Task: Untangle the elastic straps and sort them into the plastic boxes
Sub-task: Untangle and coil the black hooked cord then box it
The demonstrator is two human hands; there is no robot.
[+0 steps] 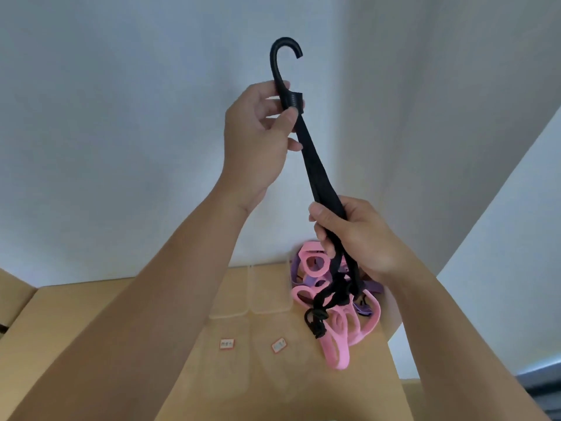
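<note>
A black elastic strap (315, 165) with a curved hook at its top end is held up in the air in front of me. My left hand (258, 138) pinches it just below the hook. My right hand (361, 235) grips the strap lower down, fingers curled round it. Below that hand the black strap hangs into a tangle of pink straps (340, 326) and purple straps (375, 288) that lies on the brown surface. A second black hook dangles at the tangle's left side. Two clear plastic boxes (270, 290) stand side by side left of the tangle.
The brown cardboard-coloured table (91, 314) holds two small red-edged labels (227, 343) in front of the boxes. A pale wall rises behind. The table's right edge runs close past the tangle, with a grey floor beyond.
</note>
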